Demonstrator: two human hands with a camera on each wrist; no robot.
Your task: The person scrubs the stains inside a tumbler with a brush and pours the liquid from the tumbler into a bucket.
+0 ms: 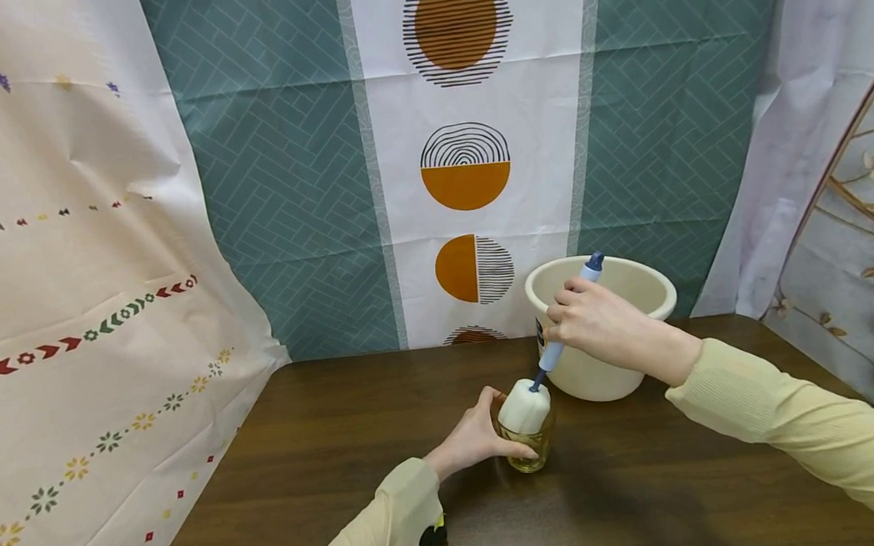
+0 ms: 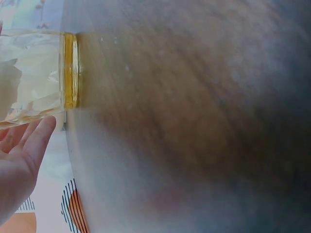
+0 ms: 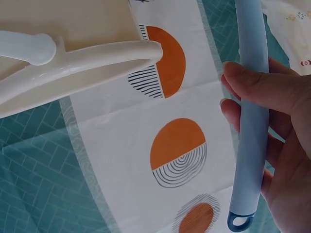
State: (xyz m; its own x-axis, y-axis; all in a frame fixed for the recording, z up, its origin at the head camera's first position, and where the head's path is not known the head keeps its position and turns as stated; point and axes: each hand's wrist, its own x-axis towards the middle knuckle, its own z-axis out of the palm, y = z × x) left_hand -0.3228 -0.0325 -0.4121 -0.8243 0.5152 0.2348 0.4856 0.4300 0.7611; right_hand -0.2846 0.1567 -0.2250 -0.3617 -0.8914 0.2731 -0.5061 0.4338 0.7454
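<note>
A small amber glass (image 1: 529,458) stands about upright above the dark wood table in the head view; whether its base touches the wood I cannot tell. My left hand (image 1: 477,435) holds it from the left, thumb at the near side and fingers around the back. Partly inside the glass is the white sponge head (image 1: 524,408) of a bottle brush. My right hand (image 1: 597,317) grips the brush's light blue handle (image 3: 251,160), which slants up to the right and ends in a dark blue loop (image 3: 240,222). The glass's base (image 2: 71,70) shows in the left wrist view.
A cream plastic basin (image 1: 601,380) stands behind my right hand at the table's back edge. A black and yellow object (image 1: 434,534) is partly hidden by my left sleeve. Patterned cloths (image 1: 274,191) hang behind and beside the wooden table (image 1: 329,480).
</note>
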